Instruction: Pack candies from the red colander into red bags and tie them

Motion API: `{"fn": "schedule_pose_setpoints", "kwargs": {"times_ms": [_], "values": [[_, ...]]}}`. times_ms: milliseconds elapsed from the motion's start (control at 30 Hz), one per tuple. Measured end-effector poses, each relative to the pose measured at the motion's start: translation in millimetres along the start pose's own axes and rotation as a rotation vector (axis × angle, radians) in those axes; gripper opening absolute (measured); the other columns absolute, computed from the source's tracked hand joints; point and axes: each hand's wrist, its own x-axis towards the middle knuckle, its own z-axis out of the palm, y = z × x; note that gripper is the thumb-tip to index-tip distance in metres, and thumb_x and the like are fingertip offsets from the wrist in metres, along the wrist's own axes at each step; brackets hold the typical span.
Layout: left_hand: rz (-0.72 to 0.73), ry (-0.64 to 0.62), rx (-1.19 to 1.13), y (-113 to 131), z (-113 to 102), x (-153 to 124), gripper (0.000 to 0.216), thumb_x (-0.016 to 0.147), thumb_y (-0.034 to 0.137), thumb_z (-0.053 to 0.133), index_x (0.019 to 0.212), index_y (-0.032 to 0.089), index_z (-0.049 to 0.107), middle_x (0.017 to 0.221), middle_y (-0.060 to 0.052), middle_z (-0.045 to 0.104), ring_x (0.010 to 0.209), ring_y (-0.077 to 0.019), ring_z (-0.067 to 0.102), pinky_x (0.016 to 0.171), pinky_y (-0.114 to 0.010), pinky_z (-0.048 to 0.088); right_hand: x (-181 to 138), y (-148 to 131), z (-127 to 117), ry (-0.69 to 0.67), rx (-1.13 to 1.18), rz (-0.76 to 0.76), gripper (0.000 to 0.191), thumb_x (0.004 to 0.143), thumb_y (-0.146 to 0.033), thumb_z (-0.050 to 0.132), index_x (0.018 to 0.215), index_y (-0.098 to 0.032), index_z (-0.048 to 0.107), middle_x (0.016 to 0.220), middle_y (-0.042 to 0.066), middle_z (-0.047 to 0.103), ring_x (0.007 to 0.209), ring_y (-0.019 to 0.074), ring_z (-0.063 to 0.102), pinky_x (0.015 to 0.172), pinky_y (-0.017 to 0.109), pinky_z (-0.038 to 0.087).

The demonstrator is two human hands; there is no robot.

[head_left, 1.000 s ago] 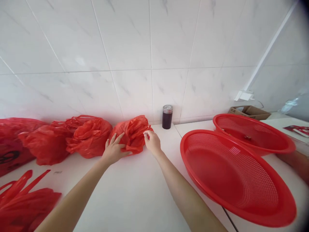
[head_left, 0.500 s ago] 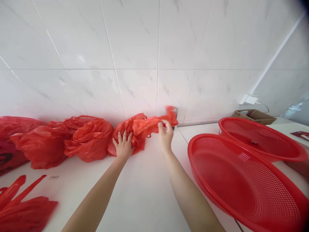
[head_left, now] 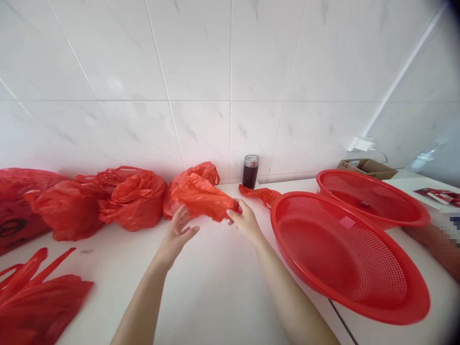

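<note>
A crumpled red plastic bag (head_left: 196,194) lies on the white counter (head_left: 212,287) against the tiled wall. My right hand (head_left: 245,221) pinches the bag's loose edge, pulled toward me. My left hand (head_left: 178,233) hovers just in front of the bag, fingers spread and holding nothing. A separate strip of red plastic (head_left: 260,193) lies on the counter to the right, between the bag and the near red basket (head_left: 417,306).
More bulging red bags (head_left: 131,199) line the wall on the left, and flat red bags (head_left: 39,306) lie at the near left. A dark jar with a metal lid (head_left: 249,171) stands by the wall. A second red basket (head_left: 417,218) and a cardboard box (head_left: 366,166) sit on the right.
My right hand let go of the strip it had stretched out to the right, then took hold of the bag's near edge. My left hand lifted off the bag and opened.
</note>
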Motion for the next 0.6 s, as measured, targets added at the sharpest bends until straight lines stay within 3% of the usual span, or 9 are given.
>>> {"fn": "schedule_pose_setpoints", "kwargs": {"times_ms": [67, 133, 167, 267, 333, 500, 600], "values": [[-0.109, 0.029, -0.237, -4.2, 6.8, -31.6, 0.071, 0.079, 0.044, 0.066, 0.142, 0.03, 0.037, 0.147, -0.009, 0.043, 0.129, -0.0255, 0.047, 0.101, -0.04, 0.044, -26.9, 2.2, 2.0, -0.164, 0.033, 0.03, 0.023, 0.082, -0.033, 0.059, 0.1, -0.019, 0.059, 0.085, 0.0, 0.064, 0.05, 0.0092, 0.058, 0.048, 0.023, 0.047], [-0.223, 0.137, -0.383, -9.9, 9.1, -54.5, 0.055, 0.08, 0.048, 0.064, 0.13, 0.026, 0.052, 0.137, -0.009, 0.054, 0.124, -0.0258, 0.052, 0.1, -0.04, 0.046, -50.5, 4.9, -0.4, -0.345, 0.069, 0.096, 0.023, 0.082, -0.038, 0.059, 0.093, -0.017, 0.061, 0.079, 0.0, 0.063, 0.047, 0.0088, 0.055, 0.046, 0.023, 0.045], [-0.283, 0.201, -0.45, -12.8, 7.4, -62.6, 0.049, 0.081, 0.048, 0.063, 0.123, 0.023, 0.058, 0.129, -0.009, 0.06, 0.119, -0.0258, 0.056, 0.097, -0.039, 0.048, -59.6, 6.4, -3.7, -0.366, 0.079, 0.125, 0.024, 0.082, -0.039, 0.06, 0.09, -0.017, 0.062, 0.078, 0.0, 0.063, 0.046, 0.0083, 0.053, 0.044, 0.023, 0.044], [-0.421, 0.379, -0.576, -20.9, -7.2, -77.1, 0.035, 0.079, 0.042, 0.066, 0.105, 0.018, 0.065, 0.101, -0.008, 0.071, 0.098, -0.0231, 0.066, 0.086, -0.036, 0.054, -74.7, 10.1, -19.1, -0.135, 0.079, 0.155, 0.025, 0.079, -0.04, 0.063, 0.081, -0.016, 0.062, 0.072, 0.0, 0.062, 0.043, 0.0059, 0.043, 0.041, 0.021, 0.037], [-0.457, 0.435, -0.578, -26.5, -20.3, -82.6, 0.026, 0.078, 0.035, 0.067, 0.096, 0.018, 0.067, 0.088, -0.006, 0.072, 0.087, -0.0207, 0.068, 0.08, -0.033, 0.056, -78.2, 11.4, -28.2, 0.014, 0.09, 0.147, 0.024, 0.078, -0.041, 0.062, 0.078, -0.017, 0.061, 0.066, -0.002, 0.059, 0.043, 0.0054, 0.038, 0.042, 0.02, 0.032], [-0.485, 0.585, -0.487, -45.2, -51.5, -95.7, 0.012, 0.078, 0.027, 0.065, 0.086, 0.019, 0.064, 0.073, 0.001, 0.066, 0.065, -0.0131, 0.064, 0.069, -0.028, 0.056, -83.7, 11.8, -30.5, 0.113, 0.155, 0.113, 0.026, 0.075, -0.044, 0.066, 0.077, -0.018, 0.061, 0.059, -0.004, 0.055, 0.042, 0.0067, 0.035, 0.041, 0.022, 0.026], [-0.502, 0.645, -0.411, -53.4, -71.5, -104.4, 0.016, 0.073, 0.023, 0.069, 0.087, 0.018, 0.062, 0.072, 0.001, 0.064, 0.059, -0.0122, 0.061, 0.064, -0.028, 0.054, -86.2, 10.1, -28.8, 0.135, 0.195, 0.14, 0.027, 0.073, -0.044, 0.068, 0.078, -0.02, 0.059, 0.056, -0.006, 0.054, 0.04, 0.0065, 0.033, 0.04, 0.021, 0.023]]}}
